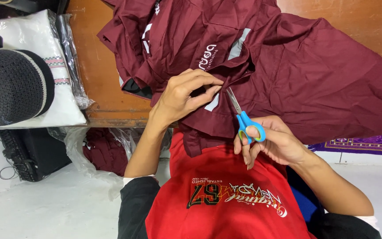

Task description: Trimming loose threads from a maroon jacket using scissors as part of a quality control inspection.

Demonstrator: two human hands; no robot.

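Head view: trimming is in hand. Left hand (186, 95) pinches a fold of the maroon garment (288, 75) spread on the wooden surface (96, 66); right hand (273, 141), at four o'clock from it, grips blue-handled scissors (244, 119) — blades apparently shut, tips touching the fold. Next call, I judge: fabric kept taut, blades opened at the pinch — probably on a loose thread.

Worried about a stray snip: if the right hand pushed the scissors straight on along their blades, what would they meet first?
Probably the maroon garment fold pinched by the left hand; the scissors in the right hand point there, though depth is unclear.
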